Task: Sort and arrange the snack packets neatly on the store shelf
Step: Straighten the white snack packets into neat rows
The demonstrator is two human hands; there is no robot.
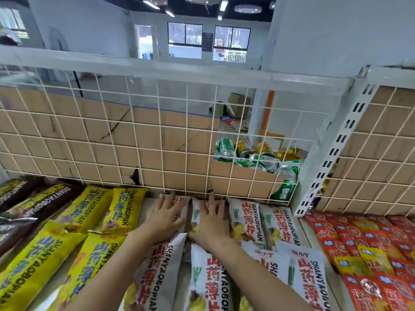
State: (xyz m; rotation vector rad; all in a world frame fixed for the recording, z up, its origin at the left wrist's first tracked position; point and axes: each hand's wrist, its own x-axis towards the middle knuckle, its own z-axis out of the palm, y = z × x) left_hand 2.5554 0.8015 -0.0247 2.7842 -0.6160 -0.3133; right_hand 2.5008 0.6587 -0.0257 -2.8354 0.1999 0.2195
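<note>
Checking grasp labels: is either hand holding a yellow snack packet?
No, left hand and right hand press flat on white plastic snack packets.

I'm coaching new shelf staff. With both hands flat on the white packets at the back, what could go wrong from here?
1. The left hand and right hand press flat on the back-row white packets; too much force may crush their contents.
2. Both forearms cross the front-row white packets and might drag them askew.
3. The fingertips sit close to the wire grid and could snag.
</note>
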